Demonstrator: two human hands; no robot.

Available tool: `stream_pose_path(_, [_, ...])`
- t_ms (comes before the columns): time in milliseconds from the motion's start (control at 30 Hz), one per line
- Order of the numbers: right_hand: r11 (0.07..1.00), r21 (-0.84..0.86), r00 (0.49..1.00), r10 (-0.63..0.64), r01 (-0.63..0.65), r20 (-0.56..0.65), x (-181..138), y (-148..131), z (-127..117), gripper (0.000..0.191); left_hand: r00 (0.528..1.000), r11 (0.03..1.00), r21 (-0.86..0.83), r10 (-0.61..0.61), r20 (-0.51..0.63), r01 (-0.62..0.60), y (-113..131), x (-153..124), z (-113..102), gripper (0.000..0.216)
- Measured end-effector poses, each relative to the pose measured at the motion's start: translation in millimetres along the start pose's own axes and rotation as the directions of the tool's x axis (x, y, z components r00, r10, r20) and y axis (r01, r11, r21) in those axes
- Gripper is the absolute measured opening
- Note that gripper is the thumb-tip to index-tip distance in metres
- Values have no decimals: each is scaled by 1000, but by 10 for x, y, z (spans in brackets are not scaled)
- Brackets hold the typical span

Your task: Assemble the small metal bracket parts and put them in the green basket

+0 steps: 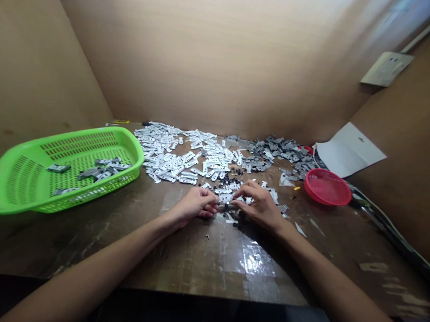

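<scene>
My left hand [199, 204] is closed, thumb pressed against its curled fingers, at the near edge of the small parts. Whatever its fingertips hold is too small to make out. Just across from it, my right hand [258, 204] reaches in with thumb and forefinger curved and apart. Between the two hands lie small black parts [227, 207] and a few white pieces [231, 221]. Beyond the hands, a broad heap of flat white slotted parts [173, 165] spreads over the table. A pile of grey metal-looking parts [275, 151] lies behind my right hand.
A green perforated basket [16, 175] on the left contains several grey parts [106, 168]. On the right stand a red bowl [327, 186] and a leaning white sheet [349, 152]. Brown panels enclose the table, with a wall socket [388, 69] at upper right. One tiny piece [207, 236] lies nearer me.
</scene>
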State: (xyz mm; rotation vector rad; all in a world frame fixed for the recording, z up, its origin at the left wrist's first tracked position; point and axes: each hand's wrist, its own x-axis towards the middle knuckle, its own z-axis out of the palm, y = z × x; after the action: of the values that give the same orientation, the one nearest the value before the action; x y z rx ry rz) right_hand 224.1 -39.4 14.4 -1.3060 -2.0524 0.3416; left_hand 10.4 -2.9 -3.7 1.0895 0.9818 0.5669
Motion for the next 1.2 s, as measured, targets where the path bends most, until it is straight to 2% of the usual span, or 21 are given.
stream_pose_path(100, [999, 21, 999, 50, -49, -14, 21, 36, -128, 15, 1000, 1000, -20, -5, 0, 5, 1, 4, -12, 24])
stream_pose_path(200, [996, 22, 986, 83, -87, 145, 29, 97, -249, 15, 1000, 999, -42, 5, 2, -4, -1, 10, -29, 23])
stream_pose_path(267, [999, 1, 954, 47, -50, 297, 23, 132, -278, 14, 1000, 999, -49, 8, 2, -8, -2, 13, -38, 23])
stream_pose_path(333, [999, -45, 920, -4, 23, 391, 14, 157, -265, 14, 1000, 998, -55, 8, -2, -8, 0, 14, -42, 24])
stream_pose_path(500, [981, -136, 870, -53, 137, 491, 9, 206, -211, 16, 1000, 998, -58, 11, 14, -10, 7, 25, -47, 25])
stream_pose_path(667, [976, -163, 872, -47, 144, 487, 12, 203, -214, 16, 1000, 998, -59, 12, 28, -11, -2, 31, -53, 24])
stream_pose_path(833, [981, -139, 902, -62, 133, 428, 12, 127, -205, 10, 1000, 998, -58, 9, 24, -8, 13, 16, -51, 23])
stream_pose_path(1100, [996, 84, 965, 19, -42, 261, 9, 113, -305, 13, 1000, 999, -40, -8, 21, 8, 30, 5, -48, 23])
stream_pose_path(1200, [998, 48, 966, 18, -32, 257, 11, 148, -311, 14, 1000, 999, -35, -16, 23, 17, 22, 11, -50, 23])
